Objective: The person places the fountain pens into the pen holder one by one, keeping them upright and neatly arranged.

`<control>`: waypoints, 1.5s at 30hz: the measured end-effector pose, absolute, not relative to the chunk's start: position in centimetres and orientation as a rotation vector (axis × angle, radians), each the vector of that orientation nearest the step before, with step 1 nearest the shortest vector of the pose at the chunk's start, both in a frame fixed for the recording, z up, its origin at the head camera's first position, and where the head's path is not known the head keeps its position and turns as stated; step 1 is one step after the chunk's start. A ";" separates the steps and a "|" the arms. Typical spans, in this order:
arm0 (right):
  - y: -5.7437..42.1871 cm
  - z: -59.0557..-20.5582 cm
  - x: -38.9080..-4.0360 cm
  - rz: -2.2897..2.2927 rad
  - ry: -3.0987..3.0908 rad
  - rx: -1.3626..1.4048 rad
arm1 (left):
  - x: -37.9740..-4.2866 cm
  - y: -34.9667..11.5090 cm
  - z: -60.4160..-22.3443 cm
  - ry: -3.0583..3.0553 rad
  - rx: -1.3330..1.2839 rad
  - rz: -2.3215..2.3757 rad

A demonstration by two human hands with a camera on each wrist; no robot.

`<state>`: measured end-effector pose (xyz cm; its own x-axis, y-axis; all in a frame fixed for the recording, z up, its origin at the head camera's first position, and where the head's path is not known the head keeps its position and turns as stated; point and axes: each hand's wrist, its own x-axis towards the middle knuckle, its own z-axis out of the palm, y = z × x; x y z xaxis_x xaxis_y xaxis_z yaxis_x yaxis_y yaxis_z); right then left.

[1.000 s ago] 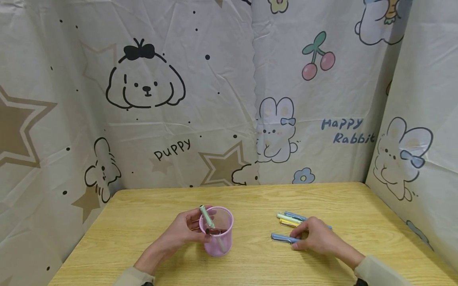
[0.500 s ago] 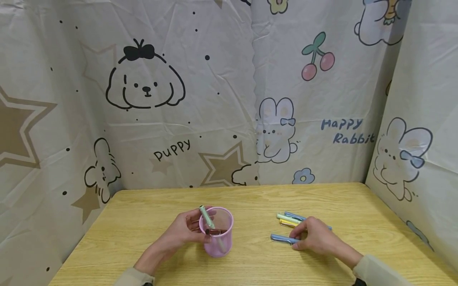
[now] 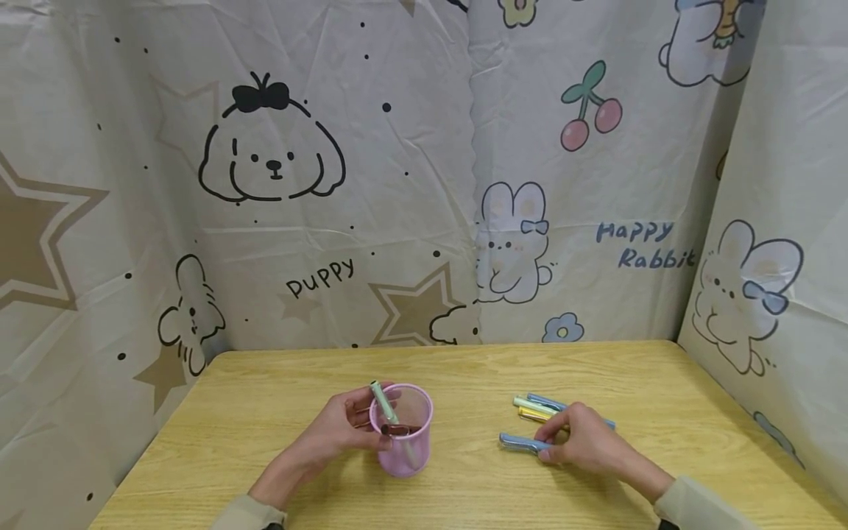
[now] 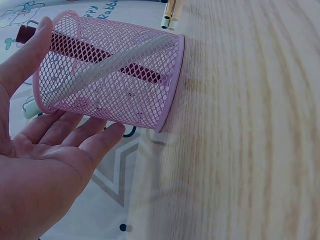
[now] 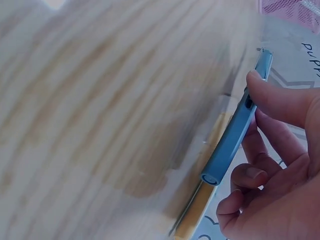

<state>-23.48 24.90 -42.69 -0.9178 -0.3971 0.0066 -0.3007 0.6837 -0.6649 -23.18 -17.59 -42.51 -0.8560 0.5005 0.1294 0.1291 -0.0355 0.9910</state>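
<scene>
My left hand (image 3: 334, 429) holds a pink mesh pen cup (image 3: 389, 462) near its rim, thumb on the near side and fingers behind it. A light green pen (image 3: 382, 400) leans inside the cup, its capped end above the rim. A dark red pen (image 4: 85, 50) also stands tilted in it, its end by my thumb. To the right, my right hand (image 3: 586, 440) pinches a blue pen (image 3: 520, 442) between thumb and fingers. In the right wrist view, this blue pen (image 5: 232, 140) lies along the fingers, close over the table, with its rear end towards the camera.
Just behind my right hand lie a yellow pen (image 3: 535, 414), a light green pen (image 3: 526, 402) and another blue pen (image 3: 545, 400), side by side on the wooden table (image 3: 464, 493). A printed cloth (image 3: 371, 221) hangs around the table's back and sides.
The blue pen in my right hand has shifted slightly left and its far end has tipped a little. My left hand and the cup stay in place.
</scene>
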 end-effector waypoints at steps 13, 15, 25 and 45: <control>23.6 -41.3 -23.2 -1.212 2.680 -0.555 | -23.4 -17.6 -42.7 1.969 0.675 1.974; 23.3 -41.1 -23.1 -1.227 2.676 -0.554 | -23.3 -17.6 -42.7 1.968 0.671 1.975; 22.5 -40.4 -22.8 -1.283 2.678 -0.543 | -23.2 -17.5 -42.7 1.987 0.663 1.970; 20.5 -39.2 -22.2 -1.467 2.613 -0.497 | -23.2 -17.6 -42.6 1.975 0.658 1.973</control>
